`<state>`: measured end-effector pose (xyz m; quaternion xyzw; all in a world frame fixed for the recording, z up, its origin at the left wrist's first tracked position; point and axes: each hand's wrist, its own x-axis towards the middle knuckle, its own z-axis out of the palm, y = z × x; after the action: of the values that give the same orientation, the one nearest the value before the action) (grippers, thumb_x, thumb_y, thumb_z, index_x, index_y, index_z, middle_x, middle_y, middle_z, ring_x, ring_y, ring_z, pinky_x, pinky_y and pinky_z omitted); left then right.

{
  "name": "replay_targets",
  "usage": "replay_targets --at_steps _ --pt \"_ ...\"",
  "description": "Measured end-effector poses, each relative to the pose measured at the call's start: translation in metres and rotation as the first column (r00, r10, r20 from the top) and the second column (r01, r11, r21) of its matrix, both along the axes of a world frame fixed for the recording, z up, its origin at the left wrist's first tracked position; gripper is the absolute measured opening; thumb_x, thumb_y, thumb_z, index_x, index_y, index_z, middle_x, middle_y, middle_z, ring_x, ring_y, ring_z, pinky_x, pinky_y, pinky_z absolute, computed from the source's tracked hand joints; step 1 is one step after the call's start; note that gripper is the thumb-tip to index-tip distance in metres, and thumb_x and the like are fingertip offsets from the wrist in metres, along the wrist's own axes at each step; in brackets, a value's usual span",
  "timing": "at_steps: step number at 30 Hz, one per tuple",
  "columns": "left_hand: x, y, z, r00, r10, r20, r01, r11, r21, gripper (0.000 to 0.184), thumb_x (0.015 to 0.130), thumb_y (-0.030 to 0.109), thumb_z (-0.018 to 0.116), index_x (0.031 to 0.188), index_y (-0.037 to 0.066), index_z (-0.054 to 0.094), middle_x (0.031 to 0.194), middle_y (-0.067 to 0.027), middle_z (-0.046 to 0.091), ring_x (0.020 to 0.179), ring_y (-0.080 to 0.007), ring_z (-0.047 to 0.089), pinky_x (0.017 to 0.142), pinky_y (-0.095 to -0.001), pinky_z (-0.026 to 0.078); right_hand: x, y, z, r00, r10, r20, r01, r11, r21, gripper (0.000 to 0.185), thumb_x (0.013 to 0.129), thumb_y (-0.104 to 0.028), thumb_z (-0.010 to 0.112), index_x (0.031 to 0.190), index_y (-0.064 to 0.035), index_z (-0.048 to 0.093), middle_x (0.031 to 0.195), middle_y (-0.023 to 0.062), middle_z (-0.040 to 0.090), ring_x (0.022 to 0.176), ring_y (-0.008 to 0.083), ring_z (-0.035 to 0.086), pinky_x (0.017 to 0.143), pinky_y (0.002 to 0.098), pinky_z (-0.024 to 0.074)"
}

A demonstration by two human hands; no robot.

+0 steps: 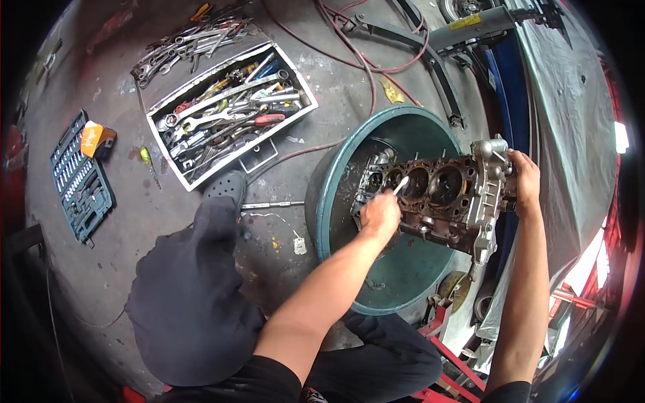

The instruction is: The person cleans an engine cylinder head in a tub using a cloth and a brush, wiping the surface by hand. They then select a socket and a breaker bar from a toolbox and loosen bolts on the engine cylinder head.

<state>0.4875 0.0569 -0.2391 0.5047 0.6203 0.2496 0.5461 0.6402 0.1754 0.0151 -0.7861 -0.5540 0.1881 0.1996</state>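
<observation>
An engine block [437,208] with open cylinder bores lies tilted across a large green tub [327,221], its far-left end down inside. My left hand [381,213] is closed around a slim tool with a white, rounded end [401,185], held over the block's bores. The tool's other end is hidden by my hand and cannot be made out. At the block's right end, my right hand [527,180] grips the metal casting, with its fingertips partly out of sight behind it. Dark, wet-looking liquid [346,191] shows inside the tub.
A white-edged toolbox [232,115] full of wrenches and sockets stands left of the tub, with loose wrenches [195,46] behind it. Farther left lie a socket set [84,181] and an orange box [98,140]. Red hoses [366,60] and an engine hoist leg [440,80] lie beyond the tub.
</observation>
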Motion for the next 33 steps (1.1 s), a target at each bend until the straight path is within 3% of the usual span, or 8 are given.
replay_targets --at_steps 10,13,15,23,29,31,32,33 --pt "-0.002 0.005 0.019 0.988 0.089 0.128 -0.102 0.99 0.096 0.021 0.094 0.022 0.052 0.095 0.005 0.064 0.081 -0.0214 0.068 0.081 -0.0418 0.067 0.074 -0.0527 0.052 -0.008 -0.004 0.003 1.0 -0.019 -0.019 0.019 1.0 -0.024 0.03 0.088 -0.029 0.06 0.098 -0.0019 0.07 0.089 0.0009 0.066 0.082 0.0112 0.057 0.076 0.0261 0.0431" --pt "0.0 0.007 -0.006 0.984 0.107 0.141 -0.104 0.994 -0.025 0.024 0.096 0.027 0.051 0.098 0.008 0.065 0.087 -0.0224 0.068 0.085 -0.0424 0.067 0.078 -0.0528 0.051 -0.001 0.001 0.0 0.999 -0.022 -0.031 0.022 1.0 -0.003 0.028 0.091 -0.027 0.058 0.101 -0.0035 0.07 0.092 0.0004 0.066 0.086 0.0113 0.058 0.08 0.0259 0.0432" --pt "-0.004 0.003 0.028 0.979 0.074 0.188 -0.06 0.995 -0.078 0.025 0.095 0.029 0.051 0.101 0.01 0.066 0.094 -0.0238 0.068 0.092 -0.0419 0.066 0.081 -0.0535 0.051 0.011 0.006 -0.001 0.996 -0.029 -0.09 0.026 0.999 -0.035 0.028 0.091 -0.027 0.058 0.101 -0.0033 0.069 0.092 0.0001 0.065 0.085 0.0115 0.059 0.078 0.026 0.0442" --pt "0.0 -0.017 -0.016 0.996 0.059 -0.072 -0.074 0.971 -0.227 0.025 0.092 0.02 0.053 0.099 0.0 0.066 0.097 -0.0236 0.069 0.095 -0.0414 0.067 0.083 -0.0519 0.052 0.009 0.004 -0.001 0.999 0.026 -0.042 -0.027 0.999 -0.024 0.029 0.092 -0.029 0.057 0.099 -0.0029 0.068 0.09 -0.0001 0.064 0.083 0.0099 0.057 0.075 0.0245 0.0426" --pt "-0.013 -0.04 -0.023 0.799 -0.582 -0.149 0.48 0.767 -0.425 0.031 0.087 0.009 0.057 0.115 0.002 0.068 0.118 -0.0191 0.067 0.11 -0.0352 0.065 0.09 -0.0437 0.053 -0.002 -0.001 -0.002 1.0 0.019 -0.017 -0.019 0.999 0.027 0.028 0.09 -0.031 0.059 0.093 -0.0039 0.068 0.084 -0.0012 0.062 0.077 0.0093 0.053 0.073 0.0253 0.0412" --pt "-0.009 -0.027 0.0 0.734 -0.66 -0.161 0.458 0.655 -0.601 0.032 0.086 0.012 0.06 0.116 0.005 0.069 0.123 -0.0164 0.065 0.113 -0.0356 0.063 0.088 -0.0507 0.053 0.004 0.001 -0.005 0.999 0.036 -0.032 -0.034 0.997 0.062 0.034 0.086 -0.032 0.061 0.097 -0.0008 0.07 0.085 0.0027 0.066 0.076 0.0115 0.055 0.07 0.0264 0.0412" --pt "0.005 -0.008 -0.015 0.523 -0.831 -0.186 0.588 0.511 -0.628 0.033 0.086 0.014 0.061 0.117 0.008 0.069 0.126 -0.0135 0.064 0.116 -0.0353 0.061 0.085 -0.0615 0.05 -0.003 -0.001 -0.003 1.0 -0.003 -0.006 0.003 0.999 0.048 0.035 0.085 -0.032 0.06 0.095 0.0 0.069 0.083 0.0028 0.064 0.075 0.0116 0.054 0.07 0.0263 0.0404" --pt "0.016 0.004 -0.036 0.509 -0.779 -0.366 0.556 0.623 -0.551 0.032 0.086 0.015 0.061 0.116 0.009 0.07 0.125 -0.0112 0.065 0.115 -0.0336 0.062 0.079 -0.068 0.049 -0.006 -0.003 -0.002 1.0 -0.009 -0.014 0.01 0.999 0.052 0.035 0.085 -0.032 0.06 0.095 0.0 0.069 0.083 0.0028 0.064 0.075 0.0116 0.054 0.07 0.0263 0.0404"
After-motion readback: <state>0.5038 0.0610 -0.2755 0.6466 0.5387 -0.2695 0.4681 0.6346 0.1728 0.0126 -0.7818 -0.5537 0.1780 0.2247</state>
